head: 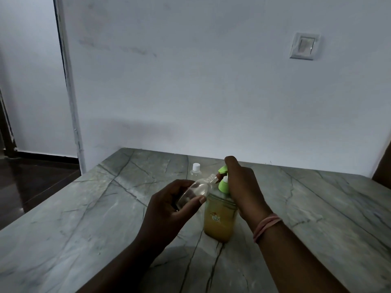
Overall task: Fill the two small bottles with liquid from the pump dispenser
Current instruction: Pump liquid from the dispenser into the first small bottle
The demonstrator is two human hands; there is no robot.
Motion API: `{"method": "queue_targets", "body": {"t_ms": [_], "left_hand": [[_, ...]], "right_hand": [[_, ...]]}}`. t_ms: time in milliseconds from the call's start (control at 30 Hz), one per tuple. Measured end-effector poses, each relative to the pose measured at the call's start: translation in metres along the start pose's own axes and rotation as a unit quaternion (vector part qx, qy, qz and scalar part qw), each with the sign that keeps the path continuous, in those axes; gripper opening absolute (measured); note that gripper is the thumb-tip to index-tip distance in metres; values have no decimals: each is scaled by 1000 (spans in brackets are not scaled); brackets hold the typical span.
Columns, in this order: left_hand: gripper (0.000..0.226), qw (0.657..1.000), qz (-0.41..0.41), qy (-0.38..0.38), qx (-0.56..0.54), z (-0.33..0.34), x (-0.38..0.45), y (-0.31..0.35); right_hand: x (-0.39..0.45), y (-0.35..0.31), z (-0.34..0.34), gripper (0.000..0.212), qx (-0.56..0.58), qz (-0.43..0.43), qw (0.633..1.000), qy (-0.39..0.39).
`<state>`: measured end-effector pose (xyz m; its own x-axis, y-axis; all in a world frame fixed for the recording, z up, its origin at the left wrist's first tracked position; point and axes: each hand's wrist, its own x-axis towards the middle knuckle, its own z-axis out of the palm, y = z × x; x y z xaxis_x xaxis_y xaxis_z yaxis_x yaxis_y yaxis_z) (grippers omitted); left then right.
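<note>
The left hand (169, 210) grips a clear small bottle (195, 192), fingers and thumb curled round its lower body, tilting it so the open neck meets the green spout of the pump dispenser (220, 212). Just right of it, the right hand (241, 185) rests over the pump head, fingers bent down on it; a pink band (267, 226) circles that wrist. The dispenser stands between both hands on the stone table (84, 208). Beyond the left hand stands a second bottle (196, 172), capped white.

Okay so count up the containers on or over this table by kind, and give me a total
Small clear bottles: 2, one tilted in the left hand at the nozzle, one capped and standing behind
Pump dispensers: 1, under the right hand, green pump, yellow liquid
Total: 3
</note>
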<state>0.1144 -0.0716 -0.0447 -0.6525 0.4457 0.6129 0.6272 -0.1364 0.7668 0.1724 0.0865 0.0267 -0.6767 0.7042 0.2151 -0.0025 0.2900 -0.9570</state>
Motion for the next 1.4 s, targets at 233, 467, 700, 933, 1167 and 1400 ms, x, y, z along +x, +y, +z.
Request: {"method": "queue_targets", "body": {"t_ms": [233, 467, 700, 933, 1167, 1400], "left_hand": [[31, 999, -17, 7, -34, 5, 2, 4], [32, 999, -15, 15, -41, 10, 6, 6], [30, 1000, -14, 6, -25, 10, 9, 4], [29, 998, -18, -3, -63, 6, 6, 4], [29, 991, -52, 4, -126, 3, 8, -1], [34, 988, -70, 28, -137, 4, 8, -1]], "right_hand": [[2, -6, -8, 45, -28, 27, 998, -52], [11, -21, -20, 28, -63, 127, 978, -150], [39, -24, -18, 87, -49, 209, 952, -218], [30, -30, -7, 43, -135, 148, 966, -166], [24, -37, -9, 32, -189, 114, 955, -200], [22, -46, -2, 33, -324, 56, 927, -180]]}}
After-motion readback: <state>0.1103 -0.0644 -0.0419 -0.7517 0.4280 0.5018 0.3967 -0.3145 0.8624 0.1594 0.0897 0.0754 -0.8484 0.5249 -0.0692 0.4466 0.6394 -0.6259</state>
